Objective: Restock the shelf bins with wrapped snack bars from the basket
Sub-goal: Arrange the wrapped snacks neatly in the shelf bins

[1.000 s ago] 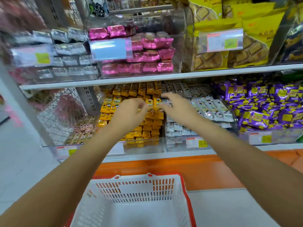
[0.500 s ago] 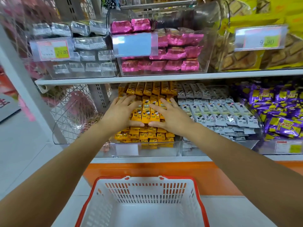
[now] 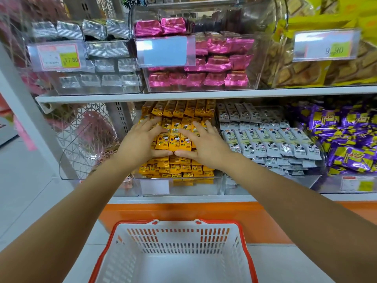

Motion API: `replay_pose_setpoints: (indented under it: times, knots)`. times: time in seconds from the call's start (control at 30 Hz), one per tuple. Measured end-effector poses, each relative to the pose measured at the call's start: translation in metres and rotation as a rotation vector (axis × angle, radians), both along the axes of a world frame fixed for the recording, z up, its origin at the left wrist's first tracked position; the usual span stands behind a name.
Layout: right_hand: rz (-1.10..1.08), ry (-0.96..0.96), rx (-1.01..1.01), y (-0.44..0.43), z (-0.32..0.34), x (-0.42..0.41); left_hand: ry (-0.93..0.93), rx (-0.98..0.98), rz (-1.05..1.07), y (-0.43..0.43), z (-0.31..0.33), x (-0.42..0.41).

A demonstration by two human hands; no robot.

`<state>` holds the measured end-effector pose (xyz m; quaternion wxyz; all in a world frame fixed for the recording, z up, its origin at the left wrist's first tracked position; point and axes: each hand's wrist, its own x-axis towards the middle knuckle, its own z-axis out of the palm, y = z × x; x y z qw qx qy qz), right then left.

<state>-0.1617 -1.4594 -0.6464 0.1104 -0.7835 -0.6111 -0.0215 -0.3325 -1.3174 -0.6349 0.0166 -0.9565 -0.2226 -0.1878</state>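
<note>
A clear bin [image 3: 183,187] on the lower shelf is stacked with yellow wrapped snack bars [image 3: 175,138]. Both of my hands lie flat on the top row of those bars. My left hand [image 3: 140,140] covers the row's left end, fingers spread, thumb along the bars' near ends. My right hand [image 3: 207,145] mirrors it on the right end, and the two thumbs almost meet. Neither hand lifts a bar. Below my arms stands the white basket with a red rim [image 3: 177,222]; no bars show inside it.
To the right sit a bin of grey-white bars [image 3: 265,144] and purple packs [image 3: 346,139]. The upper shelf [image 3: 204,94] carries silver packs [image 3: 91,50], pink packs [image 3: 214,64] and yellow biscuit bags [image 3: 326,74]. An orange base [image 3: 183,211] runs under the shelf.
Both hands came down from pinching bars at the bin's top and now lie flat and spread on the yellow row. The view has shifted closer to the shelf.
</note>
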Motion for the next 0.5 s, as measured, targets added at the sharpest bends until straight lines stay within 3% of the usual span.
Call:
replay_pose_setpoints:
  times: [0.1,0.2,0.37,0.5]
  knots:
    - [-0.050,0.506,0.313,-0.001,0.000,-0.002,0.009,-0.006,0.013,-0.001,0.001,0.001]
    - [-0.274,0.663,0.647,0.003,0.002,0.000,0.010,0.003,0.014,-0.001,0.002,0.000]
    - [-0.471,0.800,0.544,0.017,0.022,0.017,-0.009,0.011,0.003,-0.001,0.000,0.001]
    - [-0.543,0.655,0.484,0.029,0.022,0.040,0.044,-0.001,0.005,0.001,0.003,0.002]
